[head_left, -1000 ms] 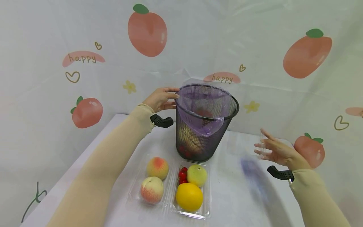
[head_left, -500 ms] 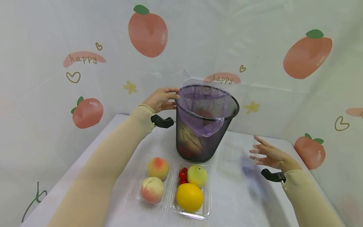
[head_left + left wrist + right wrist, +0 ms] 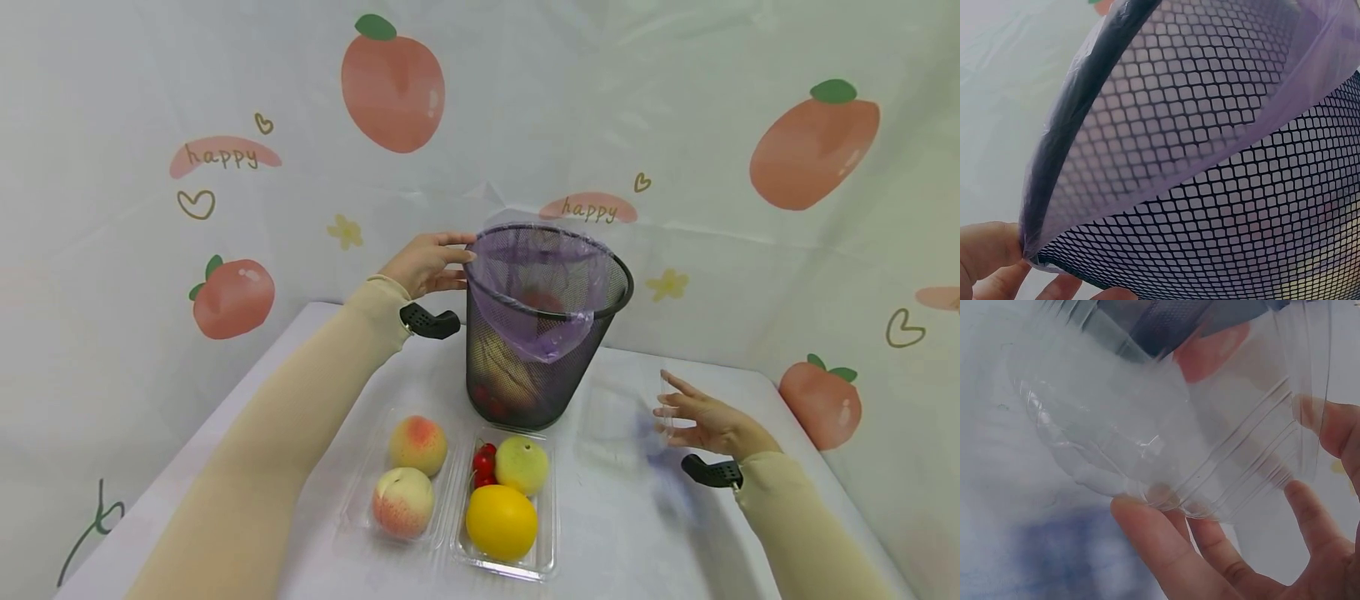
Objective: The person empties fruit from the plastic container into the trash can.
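Note:
At the back middle stands a black mesh wastebasket [image 3: 558, 383], its purple bin liner [image 3: 534, 340] folded over the rim. My left hand [image 3: 420, 267] grips the rim on its left side; the left wrist view shows the fingertips right at the rim [image 3: 1063, 144]. To the right, my right hand [image 3: 712, 425] holds a clear plastic container [image 3: 1235, 450] by its edge above the table, fingers spread around it. The container is transparent and barely shows in the head view. Red and yellow shapes show through the basket's mesh.
In front of the basket, a clear box [image 3: 552, 525] holds cherries [image 3: 483, 465], a green-yellow fruit [image 3: 521, 465] and a yellow fruit [image 3: 501, 522]. Its open lid side holds two peaches [image 3: 417, 444]. A printed cloth [image 3: 480, 108] hangs behind the white table [image 3: 600, 533].
My right hand has moved left and slightly down with the clear container, closer to the basket. The left hand stays on the rim, and the fruit has not moved.

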